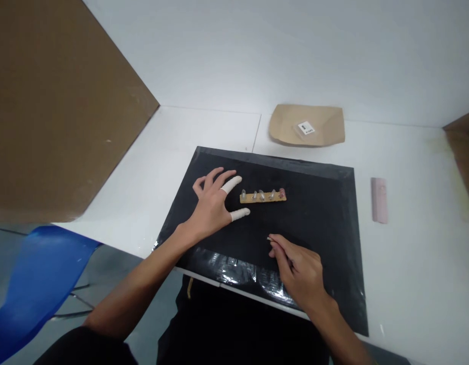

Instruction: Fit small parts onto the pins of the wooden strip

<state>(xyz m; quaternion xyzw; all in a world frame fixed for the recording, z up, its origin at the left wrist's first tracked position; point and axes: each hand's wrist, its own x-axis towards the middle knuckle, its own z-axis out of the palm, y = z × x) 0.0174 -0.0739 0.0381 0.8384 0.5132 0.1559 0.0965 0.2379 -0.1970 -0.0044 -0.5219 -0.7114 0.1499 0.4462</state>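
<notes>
My left hand (211, 205) hovers over the black mat (314, 203) with its fingers spread and nothing in them. White finger covers (231, 184) sit on its thumb and index finger. Just right of those fingertips lies a narrow yellowish strip (267, 198). Several small clear, nail-shaped pieces (262, 194) stand along it, with a pinkish one (282, 193) at its right end. Nearer to me, my right hand (301, 268) is closed in a pinch. A tiny pale tip (270, 239) pokes out between thumb and index finger; the rest is hidden in the hand.
At the back of the white table (420, 263) sits a brown paper tray (327, 126) holding a small clear packet with a white label (306, 128). A pale pink block (379, 200) lies right of the mat. A brown panel (67, 111) rises at left, above a blue chair (40, 274).
</notes>
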